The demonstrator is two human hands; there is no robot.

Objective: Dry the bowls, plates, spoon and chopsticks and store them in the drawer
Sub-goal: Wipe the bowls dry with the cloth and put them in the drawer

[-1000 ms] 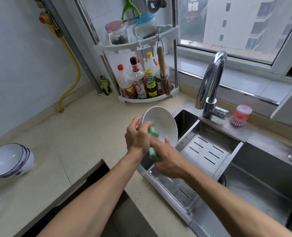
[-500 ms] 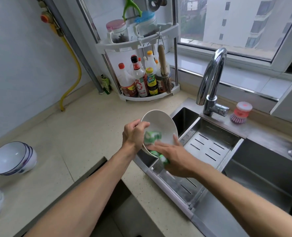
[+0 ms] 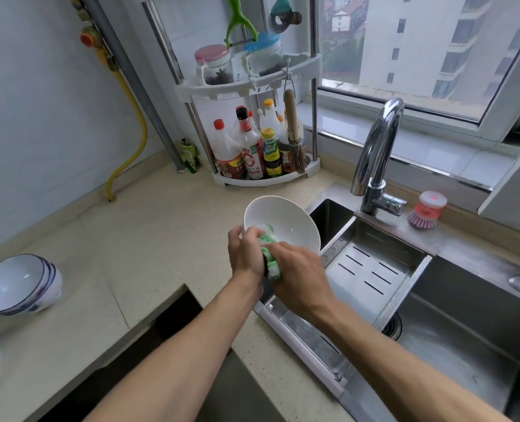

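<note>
A: The white bowl (image 3: 280, 223) is up in the air, tipped on edge over the seam where the tabletop (image 3: 149, 239) meets the sink (image 3: 465, 324). The left hand (image 3: 246, 254) has its fingers curled round the near rim, and the right hand (image 3: 301, 278) grips the green cloth (image 3: 270, 257), pressing it into the bowl's lower wall.

B: The risk?

A: A slip, I'd say. Only one hand holds a possibly wet rim. If the cloth pushes hard against that grip, the bowl could twist out and drop onto the steel drain tray (image 3: 371, 269) or the tabletop edge, and it may chip.

B: Room to move?

A: Tight toward one o'clock: the faucet (image 3: 377, 153) arches near the bowl's far rim, so a wide swing that way could knock it. The condiment rack (image 3: 265, 153) stands at twelve o'clock, well apart. Toward nine o'clock the tabletop lies open as far as the stacked patterned bowls (image 3: 18, 284) on its left side.

B: And the drawer?

A: A dark opening (image 3: 167, 354) sits under the tabletop at seven o'clock, below the left forearm. I can't tell what's inside.
</note>
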